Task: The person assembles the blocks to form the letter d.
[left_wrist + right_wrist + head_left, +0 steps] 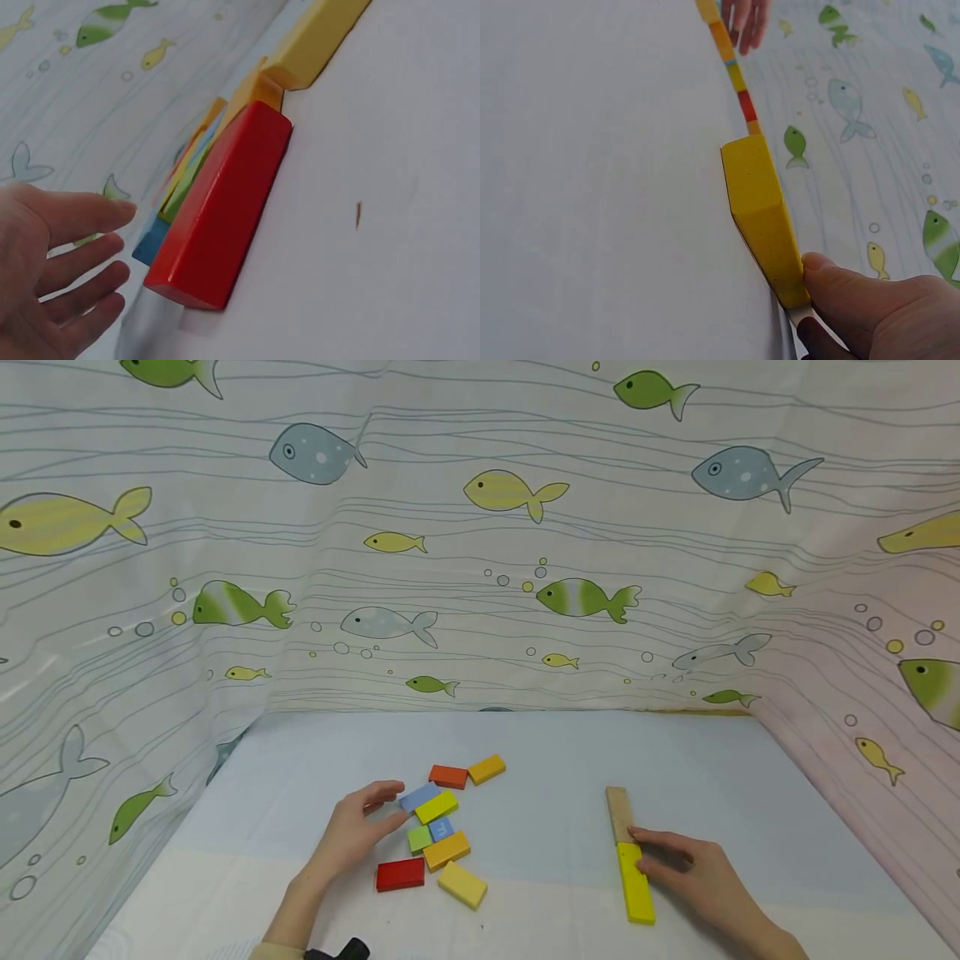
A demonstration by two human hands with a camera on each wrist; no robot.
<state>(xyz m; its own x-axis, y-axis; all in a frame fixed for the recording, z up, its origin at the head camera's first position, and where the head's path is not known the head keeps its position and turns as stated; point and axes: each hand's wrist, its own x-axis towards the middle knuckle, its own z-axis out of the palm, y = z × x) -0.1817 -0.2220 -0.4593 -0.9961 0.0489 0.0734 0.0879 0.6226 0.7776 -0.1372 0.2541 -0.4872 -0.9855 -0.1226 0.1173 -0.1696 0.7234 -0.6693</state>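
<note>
My left hand (354,827) hovers at the left of a group of coloured blocks, fingers loosely curved and nothing between them. Its fingertips are close to a blue block (420,797) and a bright yellow block (437,807); contact cannot be told. In the left wrist view a red block (225,210) lies beside that hand. On the right, a plain wooden block (619,814) and a long yellow block (635,883) lie end to end. My right hand (697,868) touches their right side near the joint, thumb (819,262) against the yellow block.
Around the left group lie an orange-red block (448,777), orange blocks (487,769) (447,851), a small green block (420,838), a small blue block (442,829) and a pale yellow block (462,884). A fish-patterned curtain (465,560) surrounds the white table (540,843).
</note>
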